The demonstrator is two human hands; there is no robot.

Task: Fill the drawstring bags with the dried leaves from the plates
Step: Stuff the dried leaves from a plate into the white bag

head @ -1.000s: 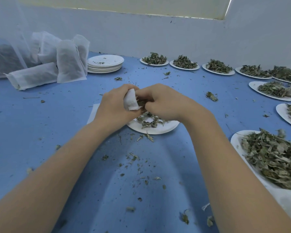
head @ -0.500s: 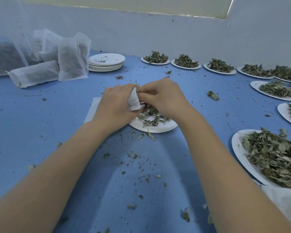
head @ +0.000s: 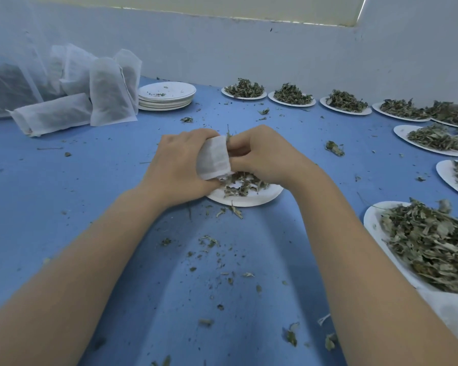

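Head view: left hand [head: 179, 165] clenched around a small white drawstring bag [head: 212, 161], held above the near plate [head: 245, 199]; right hand [head: 262, 154] pinched at the bag's mouth, fingertips tucked inside and hidden, a leaf sprig protruding there; dried leaves [head: 239, 182] remain on that plate (its far half concealed by both hands); filled bags [head: 109, 93] lean far left, contents hazy through the mesh; stacked empty plates [head: 167, 97] beside them; heaped plates along the right, the nearest [head: 373, 220] cut off by the frame edge.

Both hands close together, left hand [head: 181, 165] and right hand [head: 265, 154] apparently curled, forearms converging.
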